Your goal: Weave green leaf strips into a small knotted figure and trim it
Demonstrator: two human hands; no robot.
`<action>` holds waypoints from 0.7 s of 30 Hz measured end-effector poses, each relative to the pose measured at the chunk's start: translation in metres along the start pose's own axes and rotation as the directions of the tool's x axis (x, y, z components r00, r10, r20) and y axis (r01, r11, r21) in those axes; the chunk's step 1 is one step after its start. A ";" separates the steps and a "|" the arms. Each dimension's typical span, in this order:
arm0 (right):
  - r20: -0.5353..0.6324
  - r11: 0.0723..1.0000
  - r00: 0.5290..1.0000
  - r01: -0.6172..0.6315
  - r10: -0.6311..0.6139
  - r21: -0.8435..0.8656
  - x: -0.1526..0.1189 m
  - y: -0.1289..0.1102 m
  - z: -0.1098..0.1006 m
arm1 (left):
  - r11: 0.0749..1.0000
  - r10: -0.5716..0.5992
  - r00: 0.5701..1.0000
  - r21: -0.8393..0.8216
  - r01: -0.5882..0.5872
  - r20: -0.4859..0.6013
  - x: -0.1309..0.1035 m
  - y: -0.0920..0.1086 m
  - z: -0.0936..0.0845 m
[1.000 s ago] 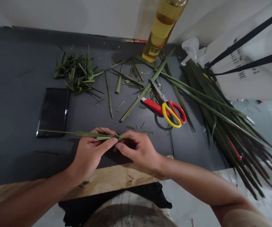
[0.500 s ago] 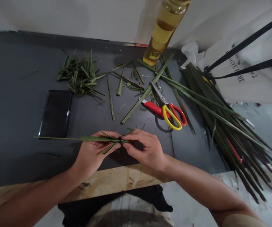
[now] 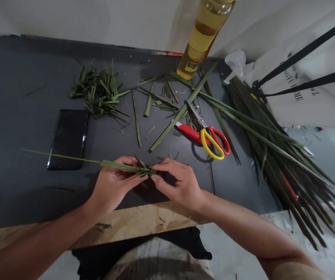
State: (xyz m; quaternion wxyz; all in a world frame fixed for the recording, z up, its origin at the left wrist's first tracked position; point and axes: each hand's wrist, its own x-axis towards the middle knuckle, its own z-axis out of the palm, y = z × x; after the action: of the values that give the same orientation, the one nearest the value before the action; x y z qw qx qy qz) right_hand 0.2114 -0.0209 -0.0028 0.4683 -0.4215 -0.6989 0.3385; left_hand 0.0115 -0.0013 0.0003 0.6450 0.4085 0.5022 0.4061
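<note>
Between my two hands is a small woven piece of green leaf strips (image 3: 121,166), with short ends sticking out near its right end and a thin stem reaching left over the phone. My left hand (image 3: 112,181) is closed around the middle of the piece, thumb along its lower side. Thumb and forefinger of my right hand (image 3: 180,181) pinch its right end, which the fingertips partly hide. Beyond my right hand lie scissors (image 3: 210,136) with one yellow and one red handle, resting over a red utility knife (image 3: 188,133).
A black phone (image 3: 68,140) lies at left, below a heap of folded leaf pieces (image 3: 100,93). Cut strips (image 3: 136,118) are scattered mid-table. A bottle of yellow liquid (image 3: 201,42) stands at the wall. Long leaves (image 3: 260,136) and a white bag (image 3: 304,85) are at right.
The leaf piece has tilted, its left end and thin stem swinging upward. My left fingers have shifted slightly on it, and a short strip end now points up. My right hand keeps its pinch.
</note>
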 end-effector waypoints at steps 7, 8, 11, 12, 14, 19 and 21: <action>-0.018 0.999 1.000 0.004 -0.004 -0.038 -0.003 -0.002 0.003 | 0.994 0.037 0.999 0.108 -0.035 -0.019 0.001 0.008 0.003; -0.021 0.999 1.000 0.003 -0.004 -0.046 -0.003 -0.002 0.002 | 0.994 0.039 0.999 0.103 -0.037 -0.025 0.001 0.008 0.003; -0.041 0.998 0.999 -0.007 0.004 -0.068 -0.001 -0.003 0.001 | 0.998 -0.006 0.999 0.060 0.008 -0.038 0.001 0.006 0.004; -0.050 0.997 0.999 -0.020 0.016 -0.074 -0.001 -0.003 0.001 | 0.999 -0.031 0.999 0.040 0.032 -0.032 0.001 0.005 0.004; -0.062 0.995 0.996 -0.065 0.060 -0.074 0.000 -0.004 0.000 | 0.998 -0.068 0.998 -0.006 0.068 -0.007 0.001 0.003 0.003; -0.041 0.986 0.986 -0.164 0.164 -0.008 0.000 -0.005 -0.002 | 0.992 -0.103 0.994 -0.073 0.101 -0.024 0.002 0.000 0.004; -0.025 0.983 0.983 -0.184 0.184 0.012 -0.001 -0.006 -0.002 | 0.989 -0.128 0.991 -0.075 0.125 -0.044 0.003 -0.001 0.005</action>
State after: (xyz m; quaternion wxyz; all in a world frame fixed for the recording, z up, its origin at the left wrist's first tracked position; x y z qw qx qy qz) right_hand 0.2116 -0.0238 0.0028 0.4461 -0.4864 -0.6492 0.3781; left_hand 0.0165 0.0006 -0.0005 0.6714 0.3422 0.5278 0.3919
